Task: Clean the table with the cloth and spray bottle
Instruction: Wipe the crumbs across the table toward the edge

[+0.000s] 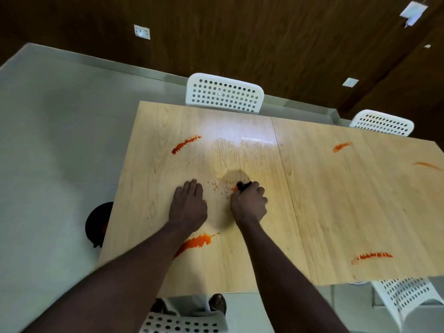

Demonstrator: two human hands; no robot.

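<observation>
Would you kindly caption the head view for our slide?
Right hand scrubs an orange smear with a dark cloth; left hand braces on the table.

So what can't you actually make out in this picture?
- Head view: the dark thing in the right hand is mostly hidden by its fingers; whether it is the cloth is unclear.
- No spray bottle is in view.
- The orange smear is partly covered by the left forearm.
- The dark round object is cut off by the table edge.
</observation>
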